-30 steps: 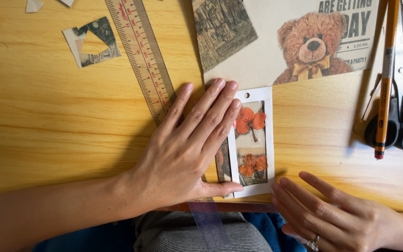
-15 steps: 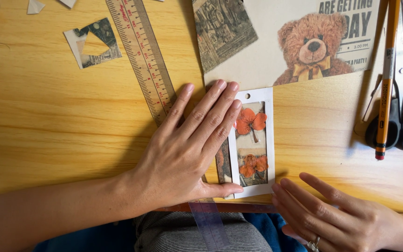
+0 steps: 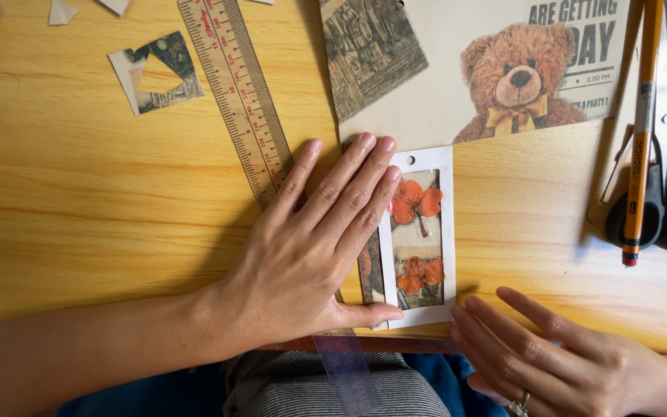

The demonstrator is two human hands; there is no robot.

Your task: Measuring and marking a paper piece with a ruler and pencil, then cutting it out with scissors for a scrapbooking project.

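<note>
White bookmark (image 3: 424,239) with pressed orange flowers: thin, light, bendable, fragile; best lifted by its bare edges. Lies near tabletop (image 3: 102,224) front edge. Left hand (image 3: 314,247) flat, fingers spread, pinning it. Right hand (image 3: 557,359) open, empty, beside. Wooden ruler (image 3: 237,96) behind.

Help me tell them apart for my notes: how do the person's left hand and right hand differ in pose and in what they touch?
The left hand lies flat, palm down, on the white bookmark with orange pressed flowers; the right hand touches no bookmark and rests at the wooden table edge. The left hand's fingers are close together and straight; the right hand's are spread and slightly curled. The right hand shows a ring; the left shows none. Both hold nothing.
</note>
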